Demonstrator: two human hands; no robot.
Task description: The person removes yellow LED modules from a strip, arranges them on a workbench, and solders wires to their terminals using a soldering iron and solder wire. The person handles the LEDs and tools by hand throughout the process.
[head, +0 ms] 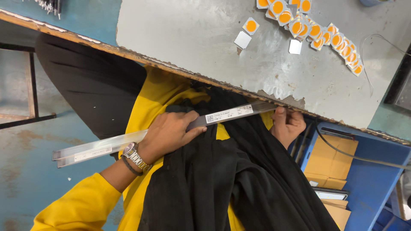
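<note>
Evidently to keep it level across the lap, the left hand (169, 132) has its fingers (195, 128) closed over the long clear tube (171, 130) while the right hand (287, 125) grips its far end below the table (192, 38) edge.

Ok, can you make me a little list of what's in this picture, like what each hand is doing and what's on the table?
left hand: grips the middle of the long clear tubes
right hand: holds the tubes' far end, just under the table edge
tubes: flat, see-through, with white labels, lying across the lap
wrist: silver watch and a dark band
table: grey, worn edge
on table: small square chips with orange discs in a heap
beside the lap: cardboard boxes on a blue shelf
</note>
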